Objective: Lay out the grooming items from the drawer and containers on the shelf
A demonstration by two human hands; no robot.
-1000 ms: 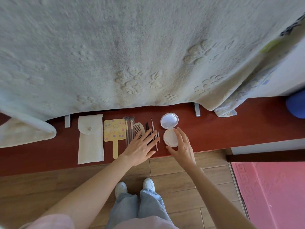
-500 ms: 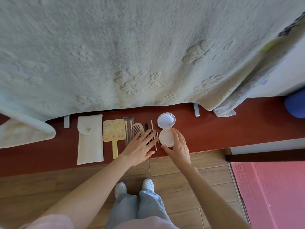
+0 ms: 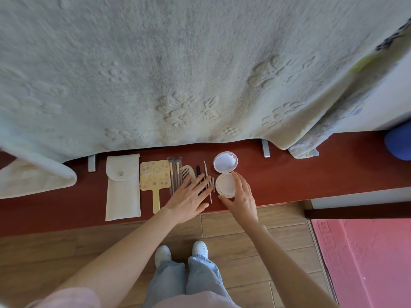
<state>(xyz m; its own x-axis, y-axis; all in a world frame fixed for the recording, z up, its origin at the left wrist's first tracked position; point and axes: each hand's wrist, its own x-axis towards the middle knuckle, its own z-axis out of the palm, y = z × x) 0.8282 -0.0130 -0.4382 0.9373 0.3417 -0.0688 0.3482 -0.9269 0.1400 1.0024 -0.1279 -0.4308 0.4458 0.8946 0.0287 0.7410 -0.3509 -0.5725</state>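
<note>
On the dark red shelf [image 3: 311,174] lie, left to right, a cream cloth pouch [image 3: 122,192], a yellow hand mirror [image 3: 155,178], two makeup brushes [image 3: 174,172], a comb [image 3: 186,172] and thin pencils and sticks [image 3: 205,172]. A round white compact [image 3: 225,184] lies open, its mirrored lid [image 3: 225,162] tipped back. My left hand [image 3: 189,198] rests flat with spread fingers over the comb and pencils. My right hand [image 3: 241,196] curls round the compact's base, index finger at its far rim and thumb at its near rim.
A pale green towel-like blanket [image 3: 200,70] hangs down over the back of the shelf. A blue object [image 3: 399,143] sits at the far right. A pink mat [image 3: 364,258] covers the floor at right. My feet [image 3: 181,252] stand on wooden floor [image 3: 44,258].
My right hand slid the compact a little left, closer to the pencils, and its fingers closed round the base. My left hand stayed flat on the comb and pencils.
</note>
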